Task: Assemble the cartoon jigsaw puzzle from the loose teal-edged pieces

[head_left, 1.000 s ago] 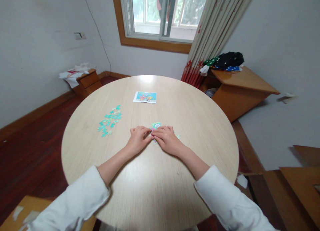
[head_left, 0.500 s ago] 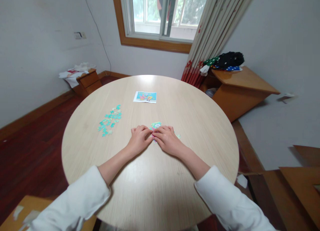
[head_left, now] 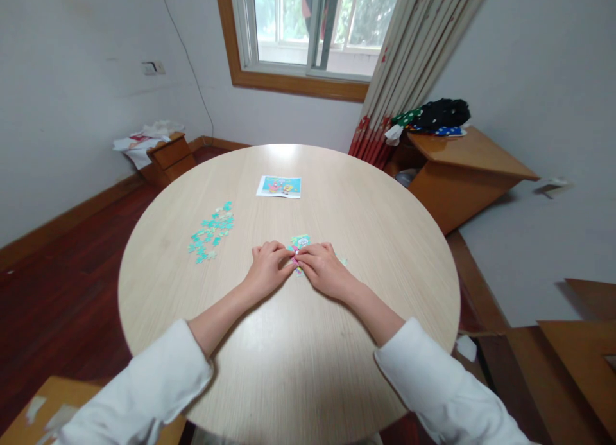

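A small joined patch of jigsaw puzzle pieces (head_left: 301,241), green with pink and white parts, lies on the round table (head_left: 289,368). My left hand (head_left: 270,265) comes at it from the left, its thumb and fingers pinching at the pink part of the patch. From the other side my right hand (head_left: 321,265) has its fingertips on the same part, almost meeting the left ones. Both hands cover much of the patch. A pale green piece (head_left: 343,262) shows just past the right hand's knuckles.
Several loose turquoise puzzle pieces (head_left: 212,232) are spread at the table's left. Toward the far edge lies a printed cartoon picture (head_left: 280,187). Beyond the table stand a wooden cabinet (head_left: 471,169) with cloths (head_left: 440,116) on top, and a curtain (head_left: 409,66) by the window.
The right hand's fingertips have shifted slightly to the right, baring a little more of the pink pieces. The left hand stays in place.
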`<state>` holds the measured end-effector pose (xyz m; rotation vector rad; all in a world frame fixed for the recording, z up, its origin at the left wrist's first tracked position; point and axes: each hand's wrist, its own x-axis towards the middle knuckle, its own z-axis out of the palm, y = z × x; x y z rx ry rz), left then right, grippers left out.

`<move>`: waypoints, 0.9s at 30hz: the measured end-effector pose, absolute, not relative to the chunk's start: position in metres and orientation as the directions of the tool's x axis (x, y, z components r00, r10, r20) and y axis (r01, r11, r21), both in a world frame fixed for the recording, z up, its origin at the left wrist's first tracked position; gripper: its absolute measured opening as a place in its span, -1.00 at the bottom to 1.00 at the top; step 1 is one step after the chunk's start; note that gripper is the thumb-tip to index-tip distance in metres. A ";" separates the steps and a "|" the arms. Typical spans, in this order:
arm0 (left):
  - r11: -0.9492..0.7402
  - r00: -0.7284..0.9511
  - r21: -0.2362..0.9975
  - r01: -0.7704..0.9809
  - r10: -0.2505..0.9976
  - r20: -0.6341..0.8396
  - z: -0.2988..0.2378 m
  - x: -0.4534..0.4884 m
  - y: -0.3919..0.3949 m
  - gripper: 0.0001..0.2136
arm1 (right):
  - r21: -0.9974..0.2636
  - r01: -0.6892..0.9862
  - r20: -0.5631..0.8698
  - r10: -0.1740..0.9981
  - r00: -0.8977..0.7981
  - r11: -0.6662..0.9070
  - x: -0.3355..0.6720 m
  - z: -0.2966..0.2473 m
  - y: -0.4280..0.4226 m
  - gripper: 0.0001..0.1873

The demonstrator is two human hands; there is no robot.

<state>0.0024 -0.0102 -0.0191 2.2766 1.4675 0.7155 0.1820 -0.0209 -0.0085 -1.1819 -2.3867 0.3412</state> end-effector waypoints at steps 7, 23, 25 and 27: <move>-0.405 0.335 0.538 0.739 0.914 0.229 -0.018 0.002 -0.011 -0.81 | -0.419 0.681 0.285 0.799 -0.529 0.600 0.183 -0.008 -0.019 -0.74; -0.434 0.375 0.539 0.722 0.900 0.222 -0.019 0.000 -0.009 -0.84 | -0.425 0.685 0.280 0.806 -0.522 0.591 0.183 -0.009 -0.017 -0.71; -0.442 0.378 0.537 0.719 0.896 0.232 -0.020 0.000 -0.009 -0.84 | -0.429 0.682 0.278 0.805 -0.523 0.592 0.183 -0.009 -0.017 -0.71; -0.449 0.380 0.536 0.715 0.893 0.241 -0.021 0.000 -0.008 -0.85 | -0.433 0.680 0.279 0.805 -0.523 0.592 0.184 -0.009 -0.018 -0.71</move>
